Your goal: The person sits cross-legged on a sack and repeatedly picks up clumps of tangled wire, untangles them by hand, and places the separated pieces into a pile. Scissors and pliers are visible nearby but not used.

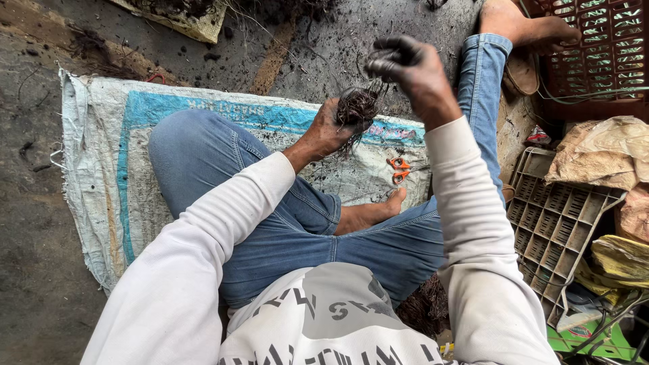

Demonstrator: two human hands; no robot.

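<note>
Grimy concrete floor [27,223] carries a worn white woven sack with a blue border [101,135], where a person in blue jeans sits. Nearest, the left hand [331,128] is closed around a tangled bundle of thin dark wires [357,107]. Just beyond, the right hand [405,64], blackened, pinches strands rising from it; drawing them out slowly and straight seems best. Small orange-handled scissors [399,169] lie near a bare foot. Grey and red plastic crates [551,226] crowd the right; open floor lies left.
</note>
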